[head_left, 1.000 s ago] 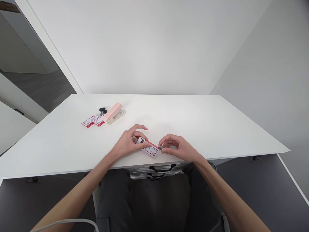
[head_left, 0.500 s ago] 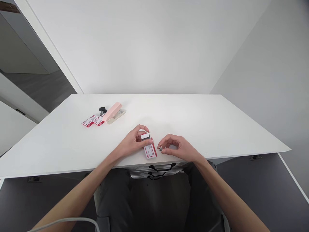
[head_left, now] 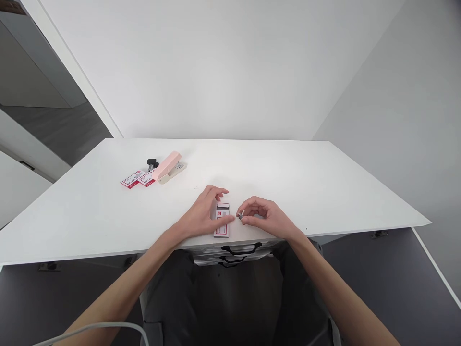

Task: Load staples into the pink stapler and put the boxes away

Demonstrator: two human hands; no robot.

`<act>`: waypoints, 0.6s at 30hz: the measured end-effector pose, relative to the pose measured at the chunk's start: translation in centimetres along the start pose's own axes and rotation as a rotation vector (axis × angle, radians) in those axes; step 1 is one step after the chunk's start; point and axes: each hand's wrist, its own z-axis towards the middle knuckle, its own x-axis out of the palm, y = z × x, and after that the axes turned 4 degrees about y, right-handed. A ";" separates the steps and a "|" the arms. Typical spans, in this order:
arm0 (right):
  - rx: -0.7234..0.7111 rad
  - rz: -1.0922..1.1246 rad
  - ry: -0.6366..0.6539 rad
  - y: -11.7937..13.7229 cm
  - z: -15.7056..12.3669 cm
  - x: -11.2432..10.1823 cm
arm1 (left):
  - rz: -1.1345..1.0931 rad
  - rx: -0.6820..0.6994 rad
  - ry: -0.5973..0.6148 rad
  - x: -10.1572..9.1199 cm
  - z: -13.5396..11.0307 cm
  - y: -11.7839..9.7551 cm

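A small red and white staple box (head_left: 221, 226) lies flat on the white table (head_left: 288, 182) near its front edge. My left hand (head_left: 203, 216) rests on the box's left side, thumb across it and fingers curled loosely. Just right of the box, my right hand (head_left: 264, 218) pinches a small grey strip of staples (head_left: 239, 216) between thumb and forefinger.
At the back left lie a pink stapler (head_left: 168, 167), a black staple remover (head_left: 151, 163) and two more red and white staple boxes (head_left: 139, 179). A drawer unit with black handles (head_left: 239, 251) sits under the table edge. A grey cable (head_left: 90, 331) crosses my left forearm.
The box, held up and tilted in my left hand half a second ago, now lies flat on the table. My right hand kept its pinch and moved slightly up.
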 end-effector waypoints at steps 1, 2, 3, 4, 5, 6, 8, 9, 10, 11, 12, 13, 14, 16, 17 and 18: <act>0.004 -0.001 -0.004 0.0 0.0 0.0 | 0.030 0.021 -0.001 0.1 -0.1 -0.1; 0.007 0.000 -0.007 -0.1 0.0 0.0 | 0.060 0.037 0.004 0.2 -0.1 -0.1; 0.009 0.002 -0.006 -0.2 0.0 0.0 | 0.089 0.047 0.008 0.2 -0.2 -0.2; 0.009 0.006 -0.007 -0.2 0.0 0.0 | 0.116 0.051 0.010 0.2 -0.2 -0.2; 0.007 0.010 -0.007 -0.3 0.0 0.0 | 0.139 0.052 0.008 0.3 -0.3 -0.3; 0.005 0.014 -0.008 -0.3 0.0 0.0 | 0.159 0.053 0.001 0.3 -0.3 -0.3; 0.002 0.018 -0.012 -0.4 0.0 0.0 | 0.178 0.055 -0.011 0.3 -0.3 -0.3; 0.002 0.019 -0.015 -0.4 0.0 0.0 | 0.173 0.053 -0.010 0.3 -0.3 -0.3; 0.001 0.018 -0.018 -0.4 0.0 0.0 | 0.158 0.048 -0.003 0.3 -0.4 -0.2; 0.001 0.016 -0.021 -0.5 0.0 0.0 | 0.134 0.041 0.007 0.3 -0.4 -0.1; 0.002 0.013 -0.024 -0.5 0.0 0.0 | 0.106 0.033 0.011 0.3 -0.4 -0.1; 0.004 0.010 -0.025 -0.5 0.0 -0.1 | 0.085 0.025 0.005 0.4 -0.5 0.0; 0.004 0.008 -0.025 -0.4 0.0 -0.1 | 0.076 0.018 -0.014 0.4 -0.5 0.1; 0.004 0.009 -0.024 -0.4 0.0 -0.1 | 0.102 0.008 -0.080 0.5 -0.5 0.3; 0.003 0.010 -0.022 -0.4 0.0 -0.1 | 0.135 0.001 -0.124 0.6 -0.4 0.4; 0.002 0.011 -0.021 -0.3 0.0 -0.1 | 0.177 -0.011 -0.173 0.6 -0.4 0.6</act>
